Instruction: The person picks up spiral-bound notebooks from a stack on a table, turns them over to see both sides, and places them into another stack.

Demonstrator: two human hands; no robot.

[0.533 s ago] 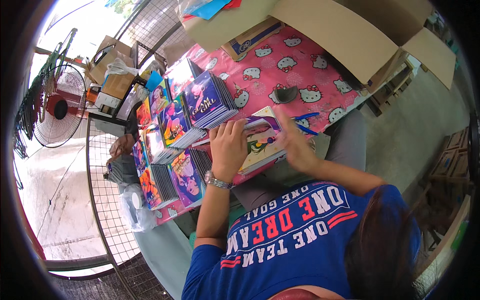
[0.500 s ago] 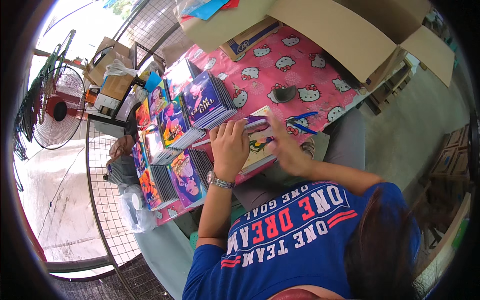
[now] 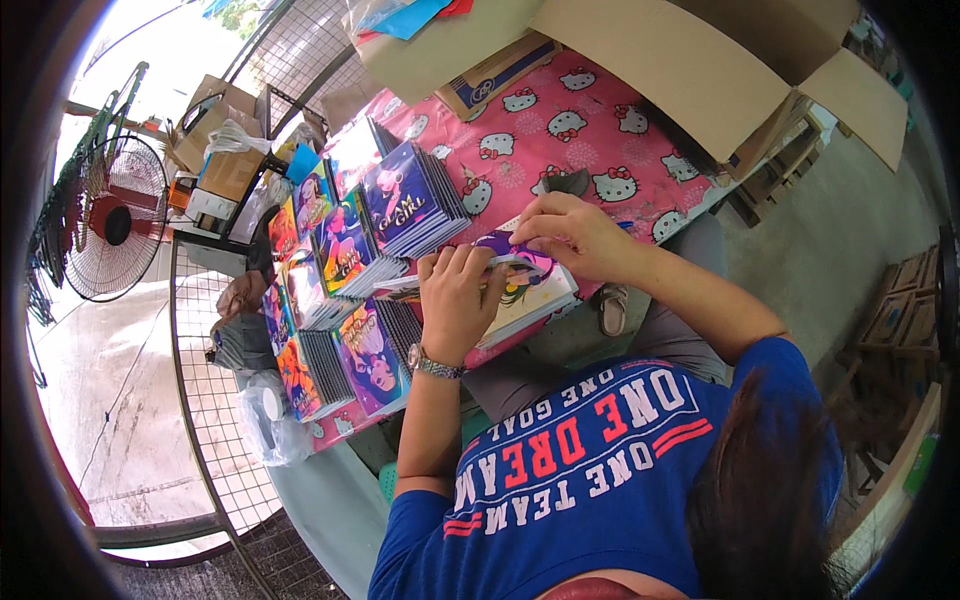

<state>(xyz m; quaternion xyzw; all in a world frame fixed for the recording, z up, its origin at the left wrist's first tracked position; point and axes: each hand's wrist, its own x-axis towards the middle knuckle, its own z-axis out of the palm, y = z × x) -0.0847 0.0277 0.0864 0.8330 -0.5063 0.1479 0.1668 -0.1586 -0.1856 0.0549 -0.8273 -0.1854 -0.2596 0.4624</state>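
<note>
Head view, hands (image 3: 460, 298) (image 3: 588, 238) holding an illustrated notebook (image 3: 540, 303), pink patterned tablecloth (image 3: 525, 128), cardboard box (image 3: 665, 75), fan (image 3: 118, 225), grey floor (image 3: 790, 285)

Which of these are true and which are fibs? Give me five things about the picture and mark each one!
1. The left hand and the right hand are both touching a book. True.
2. The table is covered in plain green. False: the tablecloth is pink, with white cat faces on it.
3. A wristwatch is on the person's left wrist. True.
4. A lamp stands at the far left. False: that is a fan with a round wire cage.
5. The shirt is yellow all over. False: it is mostly blue, with white and red print.
</note>
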